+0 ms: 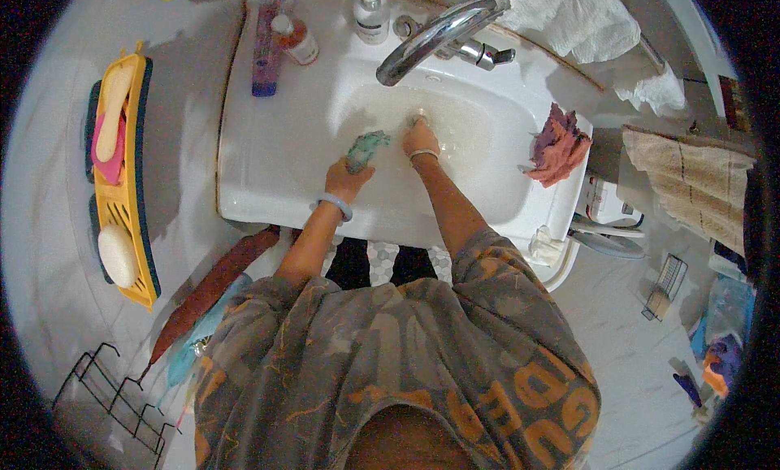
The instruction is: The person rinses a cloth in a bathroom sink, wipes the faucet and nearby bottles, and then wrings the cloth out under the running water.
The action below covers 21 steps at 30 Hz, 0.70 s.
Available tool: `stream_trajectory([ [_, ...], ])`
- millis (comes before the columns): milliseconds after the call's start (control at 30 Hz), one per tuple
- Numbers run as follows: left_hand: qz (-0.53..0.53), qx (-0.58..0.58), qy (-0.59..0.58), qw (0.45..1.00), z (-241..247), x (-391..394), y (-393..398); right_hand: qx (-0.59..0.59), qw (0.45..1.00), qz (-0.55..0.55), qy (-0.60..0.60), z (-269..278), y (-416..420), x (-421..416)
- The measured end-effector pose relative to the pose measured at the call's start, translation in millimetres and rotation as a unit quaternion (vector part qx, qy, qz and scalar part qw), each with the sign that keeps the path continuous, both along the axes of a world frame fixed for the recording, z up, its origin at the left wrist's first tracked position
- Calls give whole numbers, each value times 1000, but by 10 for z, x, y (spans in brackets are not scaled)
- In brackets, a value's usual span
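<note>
My left hand (348, 180) grips a crumpled teal cloth (367, 149) above the left side of a white washbasin (262, 165). My right hand (421, 138) is lower in the bowl, at the drain area, with its fingers around or against a small roundish thing (420, 113) too small to identify. Cloudy water seems to stand in the bowl around it. The chrome faucet (420, 43) arches over the back of the bowl, above my right hand. A crumpled reddish-pink cloth (557, 147) lies on the basin's right rim.
A purple tube (265, 55), a bottle of orange liquid (297, 41) and a clear bottle (372, 20) stand along the back. On the left wall, a yellow shelf (146, 226) holds a white soap bar (118, 257). A beige towel (688, 177) hangs at right.
</note>
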State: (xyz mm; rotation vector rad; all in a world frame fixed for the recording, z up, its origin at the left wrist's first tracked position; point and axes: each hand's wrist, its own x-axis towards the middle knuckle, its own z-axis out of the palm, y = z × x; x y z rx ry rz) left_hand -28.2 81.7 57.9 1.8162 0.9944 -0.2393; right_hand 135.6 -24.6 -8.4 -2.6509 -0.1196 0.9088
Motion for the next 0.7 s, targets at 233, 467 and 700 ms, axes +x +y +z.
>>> stream_trajectory([
  [233, 32, -23, -28, 999, -53, -51, 72, -70, 988, 120, -65, 11, 20, 187],
  [467, 126, -169, -107, 972, 188, 152, 128, -101, 971, 181, -117, 82, -125, 469],
  [700, 114, -123, -236, 957, 266, 356, 300, -4, 885, 348, -307, 1276, -132, 909],
])
